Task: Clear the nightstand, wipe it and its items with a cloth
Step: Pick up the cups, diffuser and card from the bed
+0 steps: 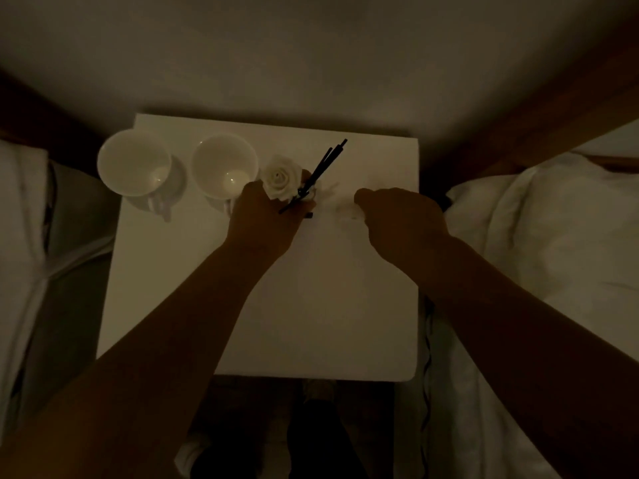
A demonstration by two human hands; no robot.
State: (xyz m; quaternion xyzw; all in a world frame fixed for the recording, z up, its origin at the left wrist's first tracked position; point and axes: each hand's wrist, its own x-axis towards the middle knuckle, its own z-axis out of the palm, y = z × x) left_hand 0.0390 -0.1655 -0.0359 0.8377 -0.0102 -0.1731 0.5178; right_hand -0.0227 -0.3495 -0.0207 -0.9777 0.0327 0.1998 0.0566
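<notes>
The room is dim. A white nightstand fills the middle of the head view. Two white cups stand on saucers along its back left edge. My left hand grips a small holder with a white rose and several black sticks in it, just right of the second cup. My right hand is closed on a pale cloth, which rests on the nightstand top right beside the holder. The holder's body is hidden by my fingers.
Beds with white bedding flank the nightstand, one on the left and one on the right. Dark wooden headboards rise behind them against a plain wall. A dark cable hangs off the nightstand's right edge.
</notes>
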